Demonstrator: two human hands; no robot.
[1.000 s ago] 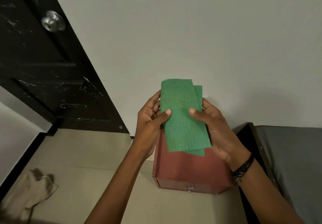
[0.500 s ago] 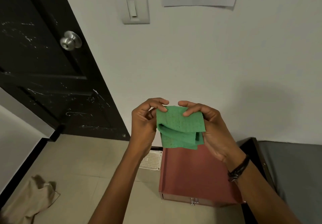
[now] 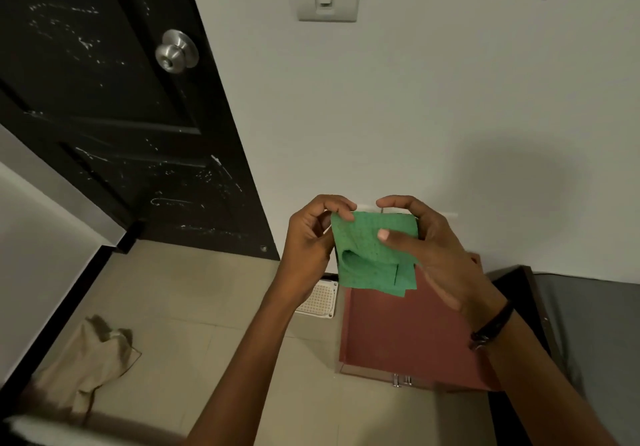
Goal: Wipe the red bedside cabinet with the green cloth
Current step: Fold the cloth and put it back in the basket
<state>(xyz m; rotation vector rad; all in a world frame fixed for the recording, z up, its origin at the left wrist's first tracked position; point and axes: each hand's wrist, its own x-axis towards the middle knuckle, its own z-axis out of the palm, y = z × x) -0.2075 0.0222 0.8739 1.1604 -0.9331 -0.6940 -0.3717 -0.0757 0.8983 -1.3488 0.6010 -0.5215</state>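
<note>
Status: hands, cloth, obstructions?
Folded green cloth pinched by left hand and right hand. Cloth held above red cabinet, not touching. Beige rag on floor, well aside.

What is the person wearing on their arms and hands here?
The left hand and right hand are bare, with no gloves or rings visible, and no sleeves are in view. A black wristband sits on the right wrist.
</note>
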